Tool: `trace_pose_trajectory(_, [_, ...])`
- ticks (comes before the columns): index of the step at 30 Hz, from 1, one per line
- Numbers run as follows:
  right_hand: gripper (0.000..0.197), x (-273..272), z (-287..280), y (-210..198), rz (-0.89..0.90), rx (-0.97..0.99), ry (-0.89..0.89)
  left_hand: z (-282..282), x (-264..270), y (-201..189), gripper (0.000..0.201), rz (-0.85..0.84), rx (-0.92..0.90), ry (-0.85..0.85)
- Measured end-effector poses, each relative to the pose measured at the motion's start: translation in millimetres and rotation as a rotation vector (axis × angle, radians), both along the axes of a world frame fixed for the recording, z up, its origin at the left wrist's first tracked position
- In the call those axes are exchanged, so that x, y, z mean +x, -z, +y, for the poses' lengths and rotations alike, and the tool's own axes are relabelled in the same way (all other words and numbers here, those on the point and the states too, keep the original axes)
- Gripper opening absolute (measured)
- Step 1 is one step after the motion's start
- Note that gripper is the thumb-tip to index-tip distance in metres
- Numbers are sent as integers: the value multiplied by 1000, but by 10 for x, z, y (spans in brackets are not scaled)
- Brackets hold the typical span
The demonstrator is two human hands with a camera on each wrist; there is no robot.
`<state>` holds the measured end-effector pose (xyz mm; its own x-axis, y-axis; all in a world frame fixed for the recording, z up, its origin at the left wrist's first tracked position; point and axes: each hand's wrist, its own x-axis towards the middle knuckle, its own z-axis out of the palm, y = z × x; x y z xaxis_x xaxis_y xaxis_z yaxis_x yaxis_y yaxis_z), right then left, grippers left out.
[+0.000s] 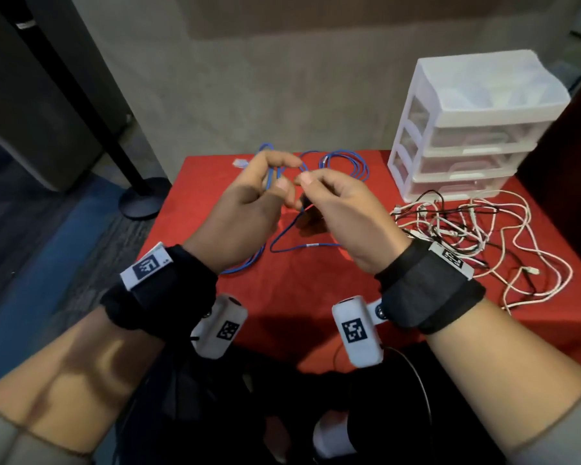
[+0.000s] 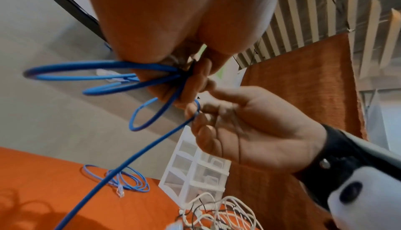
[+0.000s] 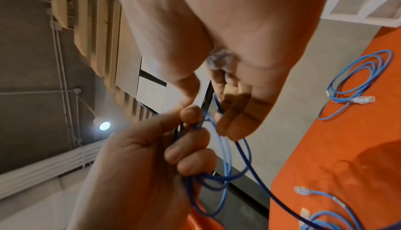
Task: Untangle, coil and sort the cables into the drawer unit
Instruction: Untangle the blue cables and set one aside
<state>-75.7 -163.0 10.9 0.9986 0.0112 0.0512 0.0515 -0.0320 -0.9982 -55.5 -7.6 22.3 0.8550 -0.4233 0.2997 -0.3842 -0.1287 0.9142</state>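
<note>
Above the red table, my left hand grips several loops of a blue network cable. In the left wrist view those loops fan out from my curled left fingers. My right hand sits close beside it, with thumb and forefinger pinching the same cable's free strand, which trails down to the table. The right wrist view shows the strand crossing my right fingers and the loops hanging under my left hand. The white three-drawer unit stands at the back right, its drawers closed.
A second blue cable lies coiled at the table's far edge, with a clear plug to its left. A tangle of white and black cables sprawls in front of the drawer unit. A black stand base sits on the floor at left.
</note>
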Motion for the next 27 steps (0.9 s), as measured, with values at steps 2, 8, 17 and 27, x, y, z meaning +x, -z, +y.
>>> trace_pose_trajectory(2, [41, -28, -13, -35, 31, 48, -101, -78, -59, -7, 17, 29, 18, 62])
trace_pose_trajectory(8, [47, -54, -123, -7, 173, 145, -223, -188, -178, 46, 62, -2, 112, 269])
trace_pose_trajectory(17, [22, -93, -288, 89, 140, 195, -243, -62, -243, 244, 92, -310, 413, 171])
trace_pose_trajectory(27, [19, 223, -249, -137, 110, 81, -89, 97, -128, 393, 59, -857, 441, -88])
